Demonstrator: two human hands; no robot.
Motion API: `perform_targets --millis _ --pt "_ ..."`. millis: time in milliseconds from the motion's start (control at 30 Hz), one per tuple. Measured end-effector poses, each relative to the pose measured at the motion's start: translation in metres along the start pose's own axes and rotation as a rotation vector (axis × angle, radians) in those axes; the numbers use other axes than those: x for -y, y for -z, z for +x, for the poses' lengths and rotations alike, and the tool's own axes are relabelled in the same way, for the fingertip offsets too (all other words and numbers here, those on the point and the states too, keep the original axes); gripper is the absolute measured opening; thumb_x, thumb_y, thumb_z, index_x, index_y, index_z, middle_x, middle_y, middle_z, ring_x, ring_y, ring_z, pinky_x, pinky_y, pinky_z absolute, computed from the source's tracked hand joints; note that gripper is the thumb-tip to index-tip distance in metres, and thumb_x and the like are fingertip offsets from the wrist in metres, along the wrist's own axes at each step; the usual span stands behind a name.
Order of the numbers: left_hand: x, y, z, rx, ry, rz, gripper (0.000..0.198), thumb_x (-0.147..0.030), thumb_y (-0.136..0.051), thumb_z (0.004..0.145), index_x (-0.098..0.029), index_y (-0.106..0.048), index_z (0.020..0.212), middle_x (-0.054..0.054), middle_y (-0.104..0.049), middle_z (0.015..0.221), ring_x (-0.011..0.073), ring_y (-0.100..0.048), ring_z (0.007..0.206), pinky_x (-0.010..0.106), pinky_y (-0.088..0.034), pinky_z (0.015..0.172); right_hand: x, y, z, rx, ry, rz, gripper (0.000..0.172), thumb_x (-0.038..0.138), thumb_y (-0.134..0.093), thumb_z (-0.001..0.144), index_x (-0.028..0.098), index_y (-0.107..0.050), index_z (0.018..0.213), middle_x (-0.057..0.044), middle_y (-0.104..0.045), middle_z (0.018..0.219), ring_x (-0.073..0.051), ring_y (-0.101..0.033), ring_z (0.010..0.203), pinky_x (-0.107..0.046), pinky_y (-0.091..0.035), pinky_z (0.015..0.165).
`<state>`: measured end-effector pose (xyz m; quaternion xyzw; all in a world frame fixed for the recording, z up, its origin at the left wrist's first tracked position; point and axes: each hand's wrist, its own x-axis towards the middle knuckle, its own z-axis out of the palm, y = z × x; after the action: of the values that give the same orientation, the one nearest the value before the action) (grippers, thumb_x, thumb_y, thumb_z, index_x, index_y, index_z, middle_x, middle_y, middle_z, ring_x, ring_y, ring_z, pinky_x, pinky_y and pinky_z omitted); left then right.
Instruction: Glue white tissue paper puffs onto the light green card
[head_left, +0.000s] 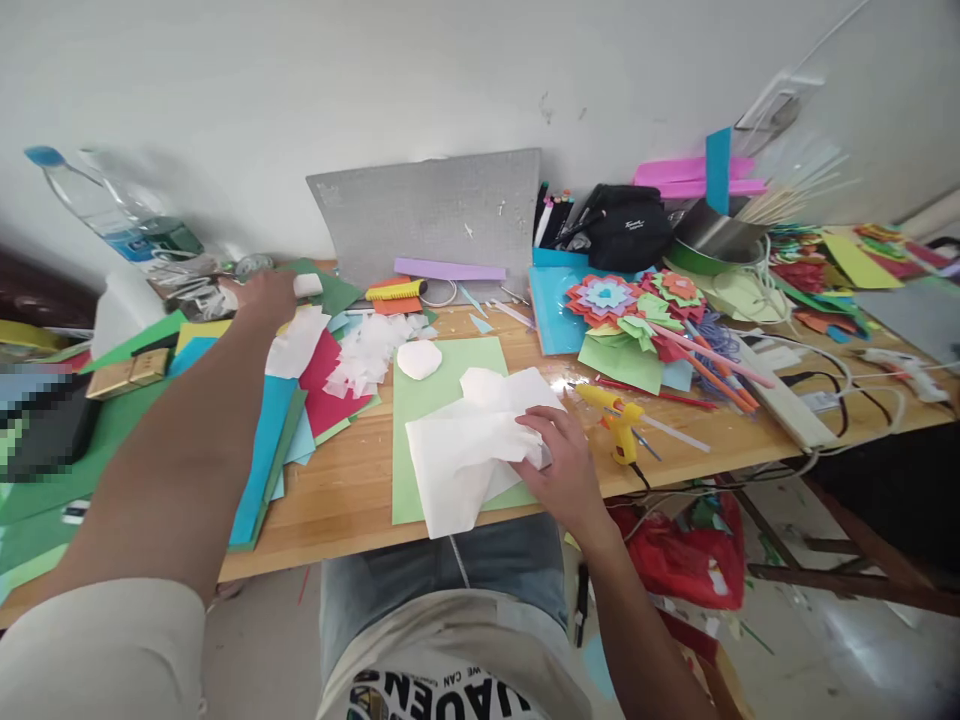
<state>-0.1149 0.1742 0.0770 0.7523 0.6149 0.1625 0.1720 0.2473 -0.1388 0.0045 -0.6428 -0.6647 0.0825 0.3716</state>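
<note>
At the back left of the table my left hand reaches in among small clutter, its fingers mostly hidden behind the back of the hand. Just right of it is a small white object, and a clump of thin wires or cords lies to its left. My right hand has its fingers curled onto crumpled white tissue paper, gripping its right side. That paper is spread over a light green sheet. A rounded white paper piece lies on the sheet's upper left corner.
A yellow glue gun with a cord lies right of my right hand. Layered paper flowers sit behind it. Torn white tissue scraps and coloured paper lie left. A grey board leans on the wall; bottles stand back left.
</note>
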Motion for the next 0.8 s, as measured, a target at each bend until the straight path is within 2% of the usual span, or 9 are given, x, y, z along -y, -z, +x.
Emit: perform_targets --millis 100,233,367,433,500,567,633,733,800 --pt "0.007 -0.004 0.016 0.063 0.111 0.309 0.042 -0.018 -0.054 0.094 0.004 -0.046 0.129 0.022 -0.035 0.155 0.0435 -0.025 0.142 0.086 0.009 0.096 -0.004 0.007 -0.008 0.102 -0.096 -0.039 0.044 0.02 -0.063 0.077 0.02 -0.065 0.121 -0.012 -0.058 0.112 -0.025 -0.059 0.094 -0.041 -0.051 0.085" --pt "-0.014 0.005 0.004 -0.006 -0.087 0.456 0.058 -0.032 -0.046 0.1 0.004 -0.032 0.143 0.025 -0.022 0.159 0.0472 -0.02 0.143 0.084 -0.01 0.1 -0.006 0.015 -0.013 0.229 -0.213 0.115 0.054 0.015 -0.055 0.079 0.024 -0.06 0.131 -0.003 -0.063 0.093 -0.016 -0.052 0.065 -0.032 -0.048 0.067" --pt "-0.069 -0.015 -0.074 -0.129 -0.363 0.283 0.056 -0.039 -0.031 0.104 -0.004 -0.032 0.148 0.017 -0.036 0.154 0.0358 -0.03 0.143 0.06 -0.027 0.114 0.0 0.028 -0.01 0.268 -0.151 0.397 0.024 0.021 -0.054 0.085 0.022 -0.066 0.107 -0.003 -0.064 0.091 -0.016 -0.054 0.07 -0.028 -0.045 0.065" --pt "-0.095 -0.041 -0.121 0.064 -0.578 0.149 0.051 -0.038 -0.033 0.104 -0.014 -0.036 0.149 0.011 -0.045 0.15 0.0276 -0.041 0.138 0.048 -0.034 0.114 0.004 0.037 -0.005 0.313 -0.03 0.489 0.021 0.03 -0.054 0.09 0.021 -0.064 0.105 -0.006 -0.062 0.097 -0.02 -0.057 0.086 -0.031 -0.045 0.076" --pt "-0.111 -0.07 -0.156 0.318 -0.749 0.003 0.05 -0.037 -0.031 0.103 -0.02 -0.037 0.15 0.009 -0.046 0.15 0.0245 -0.044 0.136 0.041 -0.038 0.113 0.006 0.046 -0.001 0.361 0.041 0.603 0.038 0.052 -0.053 0.091 0.021 -0.063 0.111 -0.008 -0.06 0.102 -0.024 -0.055 0.094 -0.036 -0.043 0.084" --pt "-0.118 -0.091 -0.171 0.39 -0.739 -0.089 0.052 -0.04 -0.032 0.102 -0.021 -0.036 0.151 0.011 -0.047 0.149 0.0256 -0.045 0.136 0.041 -0.038 0.112 0.007 0.053 0.003 0.34 0.021 0.737 0.06 0.076 -0.046 0.084 0.021 -0.064 0.102 -0.006 -0.057 0.092 -0.023 -0.053 0.086 -0.036 -0.043 0.078" --pt "-0.118 -0.101 -0.172 0.444 -0.633 -0.163 0.058 -0.048 -0.037 0.1 -0.023 -0.034 0.152 0.012 -0.054 0.142 0.0265 -0.052 0.128 0.041 -0.042 0.107 0.008 0.057 0.005 0.277 -0.084 0.797 0.059 0.08 -0.051 0.079 0.022 -0.06 0.087 -0.002 -0.05 0.079 -0.018 -0.047 0.07 -0.03 -0.039 0.063" --pt "-0.113 -0.099 -0.165 0.494 -0.456 -0.2 0.067 -0.06 -0.048 0.092 -0.025 -0.038 0.148 0.01 -0.065 0.122 0.0271 -0.062 0.111 0.036 -0.048 0.092 0.011 0.061 0.009 0.257 -0.321 0.724 0.036 0.054 -0.07 0.08 0.024 -0.051 0.086 0.003 -0.045 0.074 -0.012 -0.041 0.057 -0.024 -0.031 0.05" --pt "-0.11 -0.093 -0.163 0.523 -0.399 -0.164 0.065 -0.06 -0.053 0.089 -0.025 -0.044 0.143 0.008 -0.068 0.111 0.0267 -0.064 0.103 0.034 -0.048 0.085 0.012 0.062 0.012 0.267 -0.428 0.68 0.033 0.04 -0.072 0.079 0.027 -0.05 0.1 0.003 -0.051 0.08 -0.012 -0.047 0.059 -0.023 -0.035 0.05"
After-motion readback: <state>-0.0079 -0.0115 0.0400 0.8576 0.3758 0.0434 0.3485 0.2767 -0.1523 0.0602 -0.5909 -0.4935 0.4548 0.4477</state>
